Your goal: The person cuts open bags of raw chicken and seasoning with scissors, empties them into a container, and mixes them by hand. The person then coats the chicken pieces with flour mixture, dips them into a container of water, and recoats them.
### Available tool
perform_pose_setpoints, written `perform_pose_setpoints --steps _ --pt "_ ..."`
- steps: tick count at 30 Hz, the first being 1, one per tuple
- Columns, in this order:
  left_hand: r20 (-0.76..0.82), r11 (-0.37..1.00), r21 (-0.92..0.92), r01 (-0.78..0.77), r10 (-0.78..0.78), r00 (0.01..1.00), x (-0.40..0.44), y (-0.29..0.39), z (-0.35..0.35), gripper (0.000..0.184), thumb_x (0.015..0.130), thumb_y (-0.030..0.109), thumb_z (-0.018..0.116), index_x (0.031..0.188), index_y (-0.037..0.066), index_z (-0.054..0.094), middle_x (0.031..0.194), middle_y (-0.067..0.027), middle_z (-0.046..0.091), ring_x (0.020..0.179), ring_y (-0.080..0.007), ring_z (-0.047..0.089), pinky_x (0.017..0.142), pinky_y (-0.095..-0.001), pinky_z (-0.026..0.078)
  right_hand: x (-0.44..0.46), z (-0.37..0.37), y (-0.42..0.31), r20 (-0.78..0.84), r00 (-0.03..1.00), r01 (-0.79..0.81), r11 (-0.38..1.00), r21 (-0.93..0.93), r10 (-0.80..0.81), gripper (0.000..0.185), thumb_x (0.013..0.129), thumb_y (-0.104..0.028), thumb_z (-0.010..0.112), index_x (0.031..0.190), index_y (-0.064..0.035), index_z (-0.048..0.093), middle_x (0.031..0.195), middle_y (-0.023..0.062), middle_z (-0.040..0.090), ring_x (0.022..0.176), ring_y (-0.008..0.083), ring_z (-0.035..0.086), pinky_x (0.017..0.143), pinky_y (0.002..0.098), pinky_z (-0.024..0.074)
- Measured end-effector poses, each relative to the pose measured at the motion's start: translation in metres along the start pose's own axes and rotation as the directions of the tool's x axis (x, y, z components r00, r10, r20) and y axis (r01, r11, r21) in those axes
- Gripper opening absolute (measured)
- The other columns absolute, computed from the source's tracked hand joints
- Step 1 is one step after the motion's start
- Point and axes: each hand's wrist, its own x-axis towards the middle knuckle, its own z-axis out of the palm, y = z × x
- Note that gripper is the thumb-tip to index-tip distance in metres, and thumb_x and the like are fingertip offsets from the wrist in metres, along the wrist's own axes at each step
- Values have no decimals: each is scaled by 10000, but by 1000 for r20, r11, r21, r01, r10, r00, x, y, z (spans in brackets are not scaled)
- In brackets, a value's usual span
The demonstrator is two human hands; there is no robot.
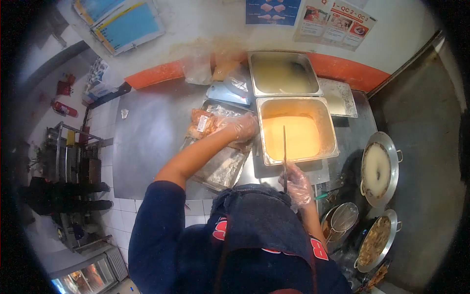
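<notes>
My left hand (246,127), in a clear plastic glove, is at the left rim of a steel pan (334,128) of orange batter (291,134); its fingers look curled, and anything inside them is hidden. My right hand (296,184), also gloved, is closed around a long thin metal utensil (284,147) at the pan's near edge. The utensil reaches over the batter. Left of the pan, a labelled bag of reddish food (200,123) lies on a metal tray (218,169) lined with clear plastic.
Behind the batter pan stands a second steel pan (284,73) with pale liquid. Two large round pans, one with whitish contents (377,169) and one with browned food (374,242), are at the right. A round strainer (344,217) is near my right forearm. Another person (63,196) stands far left.
</notes>
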Motion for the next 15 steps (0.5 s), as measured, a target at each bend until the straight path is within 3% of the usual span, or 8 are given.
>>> perform_pose_setpoints --steps 1,2,4,6,8,11,13,15 --pt "55 999 19 -31 30 998 2 -2 0 200 728 139 626 806 -37 681 858 -151 667 829 -374 642 778 -474 491 -1 1 1 -4 1000 0 1000 4 0 593 843 -30 678 1394 -34 459 946 18 558 811 122 509 721 270 432" --pt "-46 997 57 -51 54 997 -1 -5 2 142 718 146 650 771 27 707 812 -123 689 766 -274 659 680 -406 504 -3 4 0 -26 1000 -8 1000 -2 8 598 842 -15 673 1398 -32 453 970 20 557 819 120 507 726 270 434" --pt "-128 998 -44 -39 33 991 -4 -11 3 133 726 150 645 757 34 702 810 -117 691 763 -278 664 678 -405 510 -6 4 -1 -53 999 -3 1000 -4 3 603 841 -1 668 1401 -30 448 993 23 556 826 119 505 731 271 435" --pt "-199 989 -143 -37 8 980 -12 -21 12 126 734 155 640 743 42 696 807 -112 693 761 -281 668 676 -405 516 -16 0 1 -117 993 -23 1000 15 25 712 793 -219 796 1403 -73 460 1007 38 566 880 151 541 779 302 453" --pt "-134 752 -648 125 -274 952 -26 -34 17 101 751 136 617 731 66 687 818 -125 686 752 -328 652 703 -421 519 -21 1 -2 -140 990 -18 1000 23 21 714 795 -220 794 1404 -59 456 1043 42 565 890 152 541 786 306 456" --pt "-271 862 -502 65 -228 935 -49 -47 0 91 779 117 588 767 60 658 846 -150 663 777 -346 623 723 -436 501 -27 -12 -2 -106 991 -85 996 -22 82 696 804 -212 783 1388 -10 463 1157 52 549 929 158 542 817 313 462" --pt "-397 834 -551 27 -291 870 -72 -56 -17 126 746 39 593 847 65 665 874 -140 662 843 -338 628 777 -415 508 -24 -13 -5 -2 998 -66 994 -82 66 547 840 117 557 1370 -1 486 1340 92 520 1128 163 524 923 319 452" --pt "-508 806 -592 -14 -360 783 -99 -63 -48 251 712 -39 598 926 69 672 902 -130 660 909 -329 632 831 -394 515 -16 -7 -11 25 996 -79 987 -142 84 551 832 133 538 1366 5 486 1359 107 515 1180 174 515 957 324 443"
